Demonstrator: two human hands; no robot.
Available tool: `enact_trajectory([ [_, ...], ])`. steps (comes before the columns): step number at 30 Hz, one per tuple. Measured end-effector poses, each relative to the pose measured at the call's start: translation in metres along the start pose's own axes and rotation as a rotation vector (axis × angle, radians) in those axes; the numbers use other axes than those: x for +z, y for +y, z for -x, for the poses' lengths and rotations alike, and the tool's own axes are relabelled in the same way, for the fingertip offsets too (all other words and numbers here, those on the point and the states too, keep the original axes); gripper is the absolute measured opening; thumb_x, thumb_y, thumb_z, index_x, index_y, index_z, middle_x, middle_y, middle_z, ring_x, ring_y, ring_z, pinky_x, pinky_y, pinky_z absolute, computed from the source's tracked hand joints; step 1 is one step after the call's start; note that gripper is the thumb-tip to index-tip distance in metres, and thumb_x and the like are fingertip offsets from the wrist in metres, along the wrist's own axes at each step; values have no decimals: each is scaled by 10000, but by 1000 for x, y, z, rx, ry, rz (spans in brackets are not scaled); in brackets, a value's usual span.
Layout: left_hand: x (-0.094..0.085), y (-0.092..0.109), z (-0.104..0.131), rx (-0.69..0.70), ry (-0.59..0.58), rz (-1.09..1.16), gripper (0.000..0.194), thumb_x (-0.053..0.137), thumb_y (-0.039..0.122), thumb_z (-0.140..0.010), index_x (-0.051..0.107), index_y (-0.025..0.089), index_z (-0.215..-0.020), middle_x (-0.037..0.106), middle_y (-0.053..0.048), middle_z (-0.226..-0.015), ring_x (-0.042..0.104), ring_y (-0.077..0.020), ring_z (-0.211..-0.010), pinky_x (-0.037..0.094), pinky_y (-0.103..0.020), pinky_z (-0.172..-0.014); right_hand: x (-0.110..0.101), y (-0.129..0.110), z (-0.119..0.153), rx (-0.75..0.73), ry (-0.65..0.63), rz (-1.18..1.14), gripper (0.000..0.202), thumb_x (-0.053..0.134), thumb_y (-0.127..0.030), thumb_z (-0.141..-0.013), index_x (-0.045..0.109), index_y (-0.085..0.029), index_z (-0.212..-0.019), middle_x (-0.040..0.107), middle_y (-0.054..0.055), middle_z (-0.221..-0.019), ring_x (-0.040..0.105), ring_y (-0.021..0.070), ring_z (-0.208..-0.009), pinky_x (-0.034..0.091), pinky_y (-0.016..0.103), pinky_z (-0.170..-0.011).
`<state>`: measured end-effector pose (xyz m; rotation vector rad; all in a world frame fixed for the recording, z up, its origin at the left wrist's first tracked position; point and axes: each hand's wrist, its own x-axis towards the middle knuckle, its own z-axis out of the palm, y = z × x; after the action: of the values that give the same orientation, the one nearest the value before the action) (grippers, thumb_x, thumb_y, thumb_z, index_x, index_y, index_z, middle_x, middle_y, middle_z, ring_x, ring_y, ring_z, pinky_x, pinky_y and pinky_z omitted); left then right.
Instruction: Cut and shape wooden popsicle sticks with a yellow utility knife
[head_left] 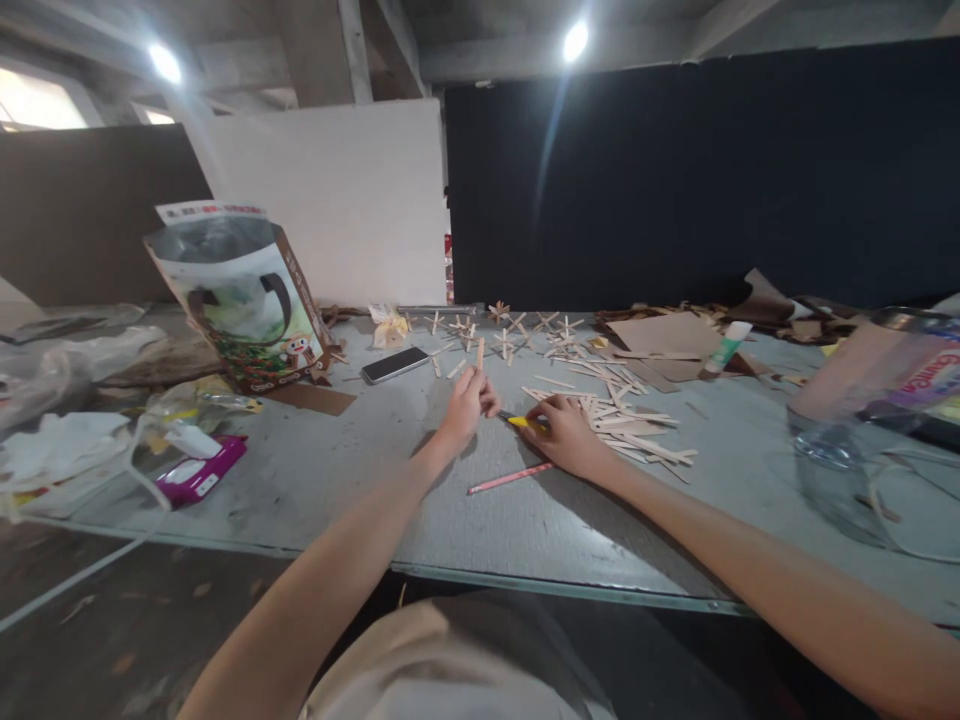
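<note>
My left hand (469,402) is closed around a wooden craft stick (481,350), which points up out of the fingers. To the right, my right hand (564,430) rests low over the table, its fingers curled on a yellow utility knife (517,421). The knife's dark blade points toward the left hand. Beside and partly behind the right hand lies a loose pile of craft sticks (637,440). A pink pencil (502,480) is on the table just in front of the right hand. Farther back, several sticks sit in crossed star-like shapes (508,342).
A black phone (395,364) lies left of the sticks. A printed paper bag (244,310) and a purple packet (202,472) stand on the left. Brown cardboard (660,337), a glue stick (726,348) and a clear plastic jar (825,470) are on the right.
</note>
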<state>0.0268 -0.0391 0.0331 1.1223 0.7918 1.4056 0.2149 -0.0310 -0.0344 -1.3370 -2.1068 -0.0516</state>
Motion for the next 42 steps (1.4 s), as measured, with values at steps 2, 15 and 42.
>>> enact_trajectory([
  [2,2,3,1,14,10,29,415,573,359,-1016,317,233,-714,332,93,-571,352,-73,-424,288,-229,-488,1,3,-1,-3,-10,-2,212,723,-418,-948,775,-219,-995,688,148,-1074,622,315,-1020,464,421,-864],
  [15,-2,15,7,66,18,118,568,765,291,-819,225,232,-652,202,112,-503,239,-44,-418,214,-209,-470,2,8,-1,-29,-20,-27,279,672,-465,-990,781,-211,-1024,706,157,-1069,650,313,-1013,474,413,-855],
  [42,-40,13,-28,24,488,47,525,466,528,-1049,313,235,-642,247,91,-527,227,-68,-394,168,-196,-389,-12,-3,-5,-18,-130,-8,227,658,-323,-999,815,-167,-1051,740,157,-1076,662,291,-1036,478,376,-939],
])
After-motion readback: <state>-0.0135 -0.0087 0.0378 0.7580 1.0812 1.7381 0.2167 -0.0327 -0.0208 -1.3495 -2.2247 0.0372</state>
